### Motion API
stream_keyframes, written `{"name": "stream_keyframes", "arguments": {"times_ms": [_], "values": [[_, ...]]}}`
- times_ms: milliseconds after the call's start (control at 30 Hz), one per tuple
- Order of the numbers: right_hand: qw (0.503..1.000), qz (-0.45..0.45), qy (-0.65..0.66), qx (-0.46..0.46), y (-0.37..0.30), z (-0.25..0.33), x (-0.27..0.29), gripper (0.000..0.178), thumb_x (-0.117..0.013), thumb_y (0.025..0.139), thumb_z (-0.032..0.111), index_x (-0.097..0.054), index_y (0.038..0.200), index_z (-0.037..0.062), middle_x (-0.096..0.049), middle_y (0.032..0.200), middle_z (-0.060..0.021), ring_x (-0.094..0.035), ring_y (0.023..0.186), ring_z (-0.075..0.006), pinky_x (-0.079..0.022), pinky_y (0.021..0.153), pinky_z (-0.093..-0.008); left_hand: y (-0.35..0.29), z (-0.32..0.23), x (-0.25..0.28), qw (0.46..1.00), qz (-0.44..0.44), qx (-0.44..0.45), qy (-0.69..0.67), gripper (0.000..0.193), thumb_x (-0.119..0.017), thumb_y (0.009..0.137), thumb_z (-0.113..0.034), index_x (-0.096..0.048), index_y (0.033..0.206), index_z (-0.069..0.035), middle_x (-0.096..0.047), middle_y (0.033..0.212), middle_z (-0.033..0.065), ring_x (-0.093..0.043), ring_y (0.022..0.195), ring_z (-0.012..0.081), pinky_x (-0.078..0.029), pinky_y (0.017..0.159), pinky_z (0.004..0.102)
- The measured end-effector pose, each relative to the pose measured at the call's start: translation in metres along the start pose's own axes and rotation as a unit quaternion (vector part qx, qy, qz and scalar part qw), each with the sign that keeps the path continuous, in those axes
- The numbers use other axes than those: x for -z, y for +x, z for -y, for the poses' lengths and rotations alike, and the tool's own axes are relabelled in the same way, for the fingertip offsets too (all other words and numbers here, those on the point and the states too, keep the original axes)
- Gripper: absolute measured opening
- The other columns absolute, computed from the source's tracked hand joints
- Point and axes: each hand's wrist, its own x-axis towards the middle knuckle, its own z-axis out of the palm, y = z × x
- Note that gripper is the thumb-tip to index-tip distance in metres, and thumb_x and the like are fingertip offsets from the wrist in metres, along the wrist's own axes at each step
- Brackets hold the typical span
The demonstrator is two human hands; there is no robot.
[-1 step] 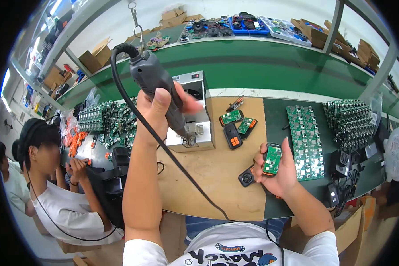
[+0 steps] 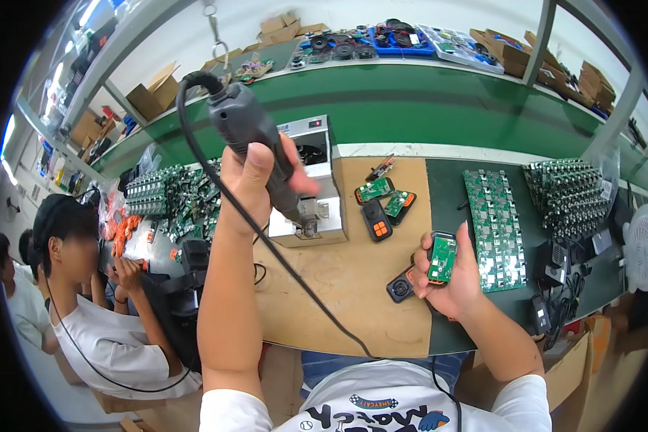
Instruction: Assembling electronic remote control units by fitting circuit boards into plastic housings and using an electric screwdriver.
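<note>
My left hand (image 2: 246, 176) is wrapped round a dark grey electric screwdriver (image 2: 241, 115), with part of the hand smeared by motion. The screwdriver's tip points down at the front of a white metal box, which looks like a screw feeder (image 2: 317, 237); whether they touch I cannot tell. In my right hand (image 2: 464, 284) is an open remote control housing with a green circuit board (image 2: 442, 259) facing up. Just left of that hand lies a dark round-faced housing part (image 2: 400, 288). A black remote with orange buttons (image 2: 376, 220) rests on the brown mat.
Near that remote lie housings with green boards (image 2: 374, 190). A board panel (image 2: 495, 230) and stacked panels (image 2: 569, 198) stand to the right, beside a white fan (image 2: 642, 252). Loose boards (image 2: 194, 194) are heaped left. A co-worker (image 2: 97, 302) sits at the left. The screwdriver's black cable (image 2: 295, 277) crosses the mat.
The screwdriver has shifted slightly left, and the metal hook above it now hangs visibly apart from its top. My right hand keeps nearly the same place with the housing.
</note>
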Motion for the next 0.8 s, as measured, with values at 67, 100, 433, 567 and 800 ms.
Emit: {"name": "stream_keyframes", "arguments": {"times_ms": [67, 100, 433, 567, 800], "values": [[1.000, 0.001, -0.006, -0.023, 0.002, -0.001, 0.001, 0.065, -0.024, 0.089, 0.073, -0.047, 0.093, 0.0118, -0.051, 0.066, -0.0028, -0.051, 0.051, -0.0167, -0.042, 0.045, -0.0312, 0.000, 0.003, 0.000, 1.000, 0.012, -0.007, -0.005, 0.066, -0.052, 0.079, -0.071, -0.047, 0.083, -0.005, -0.048, 0.057, 0.0033, -0.053, 0.048, 0.0150, -0.051, 0.052, 0.0319], [0.999, -0.018, -0.024, -0.029, 0.002, -0.002, -0.006, 0.068, -0.023, 0.086, 0.076, -0.046, 0.091, 0.0117, -0.047, 0.061, -0.0010, -0.046, 0.046, -0.0136, -0.038, 0.040, -0.0287, -0.002, 0.005, 0.003, 1.000, 0.015, -0.013, -0.011, 0.066, -0.052, 0.079, -0.072, -0.047, 0.082, -0.005, -0.048, 0.056, 0.0030, -0.051, 0.047, 0.0146, -0.050, 0.051, 0.0314], [0.996, -0.008, -0.057, -0.072, -0.003, -0.007, -0.011, 0.070, -0.023, 0.083, 0.079, -0.044, 0.089, 0.0128, -0.039, 0.057, 0.0007, -0.034, 0.042, -0.0099, -0.027, 0.036, -0.0238, -0.030, -0.001, -0.015, 0.990, -0.026, 0.033, -0.131, 0.080, -0.045, 0.073, -0.082, -0.050, 0.085, -0.003, -0.046, 0.053, 0.0028, -0.048, 0.045, 0.0147, -0.045, 0.049, 0.0316], [0.991, -0.015, -0.095, -0.090, -0.005, -0.010, -0.015, 0.072, -0.020, 0.081, 0.080, -0.044, 0.089, 0.0125, -0.040, 0.057, -0.0003, -0.036, 0.042, -0.0098, -0.028, 0.036, -0.0235, -0.044, -0.029, -0.060, 0.964, 0.054, -0.040, -0.256, 0.085, -0.051, 0.062, -0.086, -0.052, 0.083, -0.004, -0.052, 0.056, 0.0050, -0.052, 0.047, 0.0185, -0.046, 0.050, 0.0351], [0.988, -0.032, -0.118, -0.095, -0.006, -0.011, -0.015, 0.071, -0.018, 0.084, 0.078, -0.045, 0.087, 0.0125, -0.040, 0.057, 0.0002, -0.037, 0.042, -0.0098, -0.029, 0.037, -0.0235, -0.047, -0.039, -0.120, 0.970, 0.062, -0.056, -0.229, 0.076, -0.060, 0.066, -0.079, -0.054, 0.084, -0.006, -0.055, 0.056, 0.0051, -0.053, 0.045, 0.0203, -0.047, 0.051, 0.0361]]}}
